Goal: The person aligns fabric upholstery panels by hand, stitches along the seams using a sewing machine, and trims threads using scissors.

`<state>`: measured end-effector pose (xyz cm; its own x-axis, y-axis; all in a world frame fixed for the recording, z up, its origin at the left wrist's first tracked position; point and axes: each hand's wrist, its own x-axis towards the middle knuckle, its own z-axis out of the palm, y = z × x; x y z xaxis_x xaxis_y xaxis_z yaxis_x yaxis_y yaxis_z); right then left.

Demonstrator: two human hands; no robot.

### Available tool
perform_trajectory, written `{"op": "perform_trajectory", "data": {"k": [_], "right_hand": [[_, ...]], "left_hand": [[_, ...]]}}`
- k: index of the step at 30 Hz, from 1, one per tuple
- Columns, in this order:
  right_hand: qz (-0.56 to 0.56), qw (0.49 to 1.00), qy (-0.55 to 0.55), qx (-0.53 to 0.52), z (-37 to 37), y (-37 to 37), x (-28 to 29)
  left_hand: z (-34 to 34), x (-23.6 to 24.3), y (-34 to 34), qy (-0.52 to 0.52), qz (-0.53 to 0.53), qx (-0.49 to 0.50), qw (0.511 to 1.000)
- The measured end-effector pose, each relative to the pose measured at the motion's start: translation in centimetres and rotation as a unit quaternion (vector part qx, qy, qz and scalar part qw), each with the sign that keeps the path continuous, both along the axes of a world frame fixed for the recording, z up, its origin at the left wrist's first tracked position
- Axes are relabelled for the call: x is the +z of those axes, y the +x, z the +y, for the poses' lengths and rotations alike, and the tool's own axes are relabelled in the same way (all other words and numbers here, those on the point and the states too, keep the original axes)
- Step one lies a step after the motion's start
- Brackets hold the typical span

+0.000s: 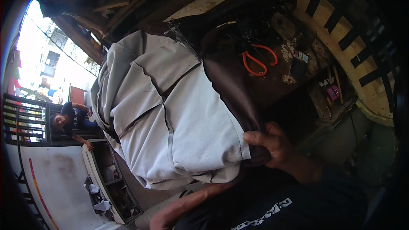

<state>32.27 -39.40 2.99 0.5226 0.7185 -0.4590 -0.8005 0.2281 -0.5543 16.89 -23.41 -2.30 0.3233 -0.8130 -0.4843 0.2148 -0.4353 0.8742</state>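
A large piece of sewn upholstery material (196, 115) fills the middle, its pale grey backing up and dark brown smooth face folded over at the right. Seams with raised allowances cross the backing. At its near right corner my right hand (275, 144) is closed on the edge, thumb on the pale side and fingers underneath. My left forearm comes in low, and the left hand is hidden beneath the material. The far edge of the material lies by the presser foot of a black sewing machine (230, 6).
Orange-handled scissors (256, 63) lie on the worn machine table, near a small pack (299, 56). An open drawer (319, 100) holds a pink object. A curved wooden frame with black straps (341, 30) stands right. At left, another person (70, 117) is beside a pale cabinet (113, 183).
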Motion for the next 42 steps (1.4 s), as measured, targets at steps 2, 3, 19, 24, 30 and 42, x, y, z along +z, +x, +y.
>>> {"op": "perform_trajectory", "data": {"k": [2, 3, 19, 24, 30, 42], "right_hand": [[-0.016, 0.999, 0.02, -0.045, 0.4, 0.1, -0.4], [-0.013, 0.999, 0.019, -0.039, 0.3, -1.0, -0.8], [-0.014, 0.997, -0.057, -0.04, -1.6, -2.8, -4.5], [-0.181, 0.967, -0.178, 0.032, -2.6, -3.1, -8.7], [-0.253, 0.936, -0.243, 0.042, -3.4, -3.3, -12.0], [-0.32, 0.856, -0.396, 0.093, -3.9, -3.0, -12.7]], "left_hand": [[1.3, -0.4, -1.5, 0.03, 0.013, 0.061, 0.998], [1.9, -0.3, -2.2, 0.045, 0.016, 0.088, 0.995], [6.1, 1.7, -6.8, 0.157, 0.041, 0.249, 0.955], [7.7, 2.5, -7.0, 0.217, 0.07, 0.28, 0.932], [9.0, 2.9, -7.5, 0.268, 0.08, 0.3, 0.912], [10.2, 11.1, 2.0, -0.019, -0.131, 0.599, 0.79]]}}
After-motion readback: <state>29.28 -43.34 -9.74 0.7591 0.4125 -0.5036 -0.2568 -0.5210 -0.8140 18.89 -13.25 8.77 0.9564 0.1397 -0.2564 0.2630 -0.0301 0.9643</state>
